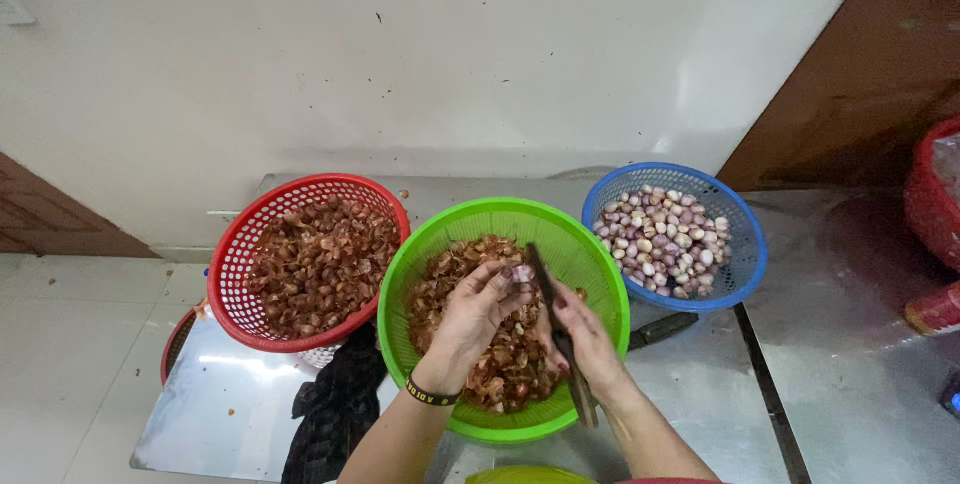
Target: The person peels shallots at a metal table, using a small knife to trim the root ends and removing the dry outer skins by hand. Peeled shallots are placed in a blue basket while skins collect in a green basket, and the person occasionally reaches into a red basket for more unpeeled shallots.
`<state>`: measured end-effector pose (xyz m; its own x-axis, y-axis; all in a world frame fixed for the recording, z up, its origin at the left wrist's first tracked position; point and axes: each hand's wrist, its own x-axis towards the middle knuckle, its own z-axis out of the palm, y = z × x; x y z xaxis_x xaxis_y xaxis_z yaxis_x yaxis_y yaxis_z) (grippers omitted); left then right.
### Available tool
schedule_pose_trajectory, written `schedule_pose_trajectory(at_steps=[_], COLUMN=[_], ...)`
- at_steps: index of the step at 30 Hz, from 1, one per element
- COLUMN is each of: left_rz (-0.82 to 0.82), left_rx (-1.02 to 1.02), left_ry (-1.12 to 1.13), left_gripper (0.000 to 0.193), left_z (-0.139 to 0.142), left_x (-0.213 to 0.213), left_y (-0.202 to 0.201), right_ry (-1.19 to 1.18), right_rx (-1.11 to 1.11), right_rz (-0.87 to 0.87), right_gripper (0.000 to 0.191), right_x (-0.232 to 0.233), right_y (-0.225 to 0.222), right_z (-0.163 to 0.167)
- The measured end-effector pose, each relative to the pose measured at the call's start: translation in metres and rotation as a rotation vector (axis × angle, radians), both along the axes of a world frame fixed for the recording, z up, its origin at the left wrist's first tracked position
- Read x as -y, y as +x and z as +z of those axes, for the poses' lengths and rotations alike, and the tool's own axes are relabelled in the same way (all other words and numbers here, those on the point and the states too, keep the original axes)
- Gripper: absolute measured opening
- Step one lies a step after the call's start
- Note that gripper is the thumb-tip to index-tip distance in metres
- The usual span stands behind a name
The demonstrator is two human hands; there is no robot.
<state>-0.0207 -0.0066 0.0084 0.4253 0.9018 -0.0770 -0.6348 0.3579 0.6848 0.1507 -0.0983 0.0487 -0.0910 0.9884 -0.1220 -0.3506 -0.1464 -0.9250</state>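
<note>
Seen from above: three plastic baskets in a row on a steel desk (250,414) against a pale wall.

Far left, a red basket (232,274) heaped with brown, unpeeled shallots (320,264), apparently the stock still to be worked; plenty left, by the look of it. Below it, a dark cloth (335,414) hanging over the desk edge.

In the middle, a green basket (600,284) holding loose reddish-brown skins (505,369), piled up to roughly half its depth. Over it, the left hand (475,314), with a black band at the wrist, fingers curled and pinching a small, partly peeled shallot (521,273) at the fingertips. Just beside it, the right hand (585,344), closed round the handle of a dark knife (545,284), blade pointing up toward the pinched shallot and nearly touching it. Peeling in progress on this one piece, judging by the pale purple flesh showing.

To the right, a blue basket (745,244) with peeled shallots (665,239), pale pink and white, covering the bottom in a shallow layer: the finished share, noticeably smaller than the heap in red. Work therefore judged well under way but far from over.

Between green and blue, a second dark handle (660,329) lying flat on the desk. At the far right edge, part of another red container (935,204), contents unclear.
</note>
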Motion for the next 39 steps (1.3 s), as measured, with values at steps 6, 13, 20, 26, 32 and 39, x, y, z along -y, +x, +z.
schedule_pose_trajectory(at_steps=[6,13,20,26,32,39], left_rz=[0.103,0.140,0.138,0.078,0.071,0.096], left_rx=[-0.215,-0.207,-0.238,-0.167,-0.323,-0.345], left_ry=[0.152,0.153,0.154,0.115,0.100,0.149], left_gripper=[0.022,0.020,0.020,0.024,0.031,0.029], left_z=[0.015,0.023,0.013,0.001,-0.010,-0.021], left_x=[0.012,0.011,0.010,0.004,0.003,0.003], left_y=[0.007,0.009,0.011,0.011,0.012,0.018], right_ry=[0.034,0.139,0.096,0.032,-0.018,0.085], right_rx=[-0.037,-0.055,-0.034,0.024,-0.092,0.083], right_rz=[0.027,0.066,0.069,0.035,0.058,0.055], right_gripper=[0.055,0.059,0.061,0.059,0.059,0.059], right_x=[-0.002,0.003,0.001,-0.002,-0.004,0.000], right_y=[0.000,-0.001,-0.003,-0.002,-0.006,-0.009], right_z=[-0.006,-0.002,0.001,0.003,0.011,-0.010])
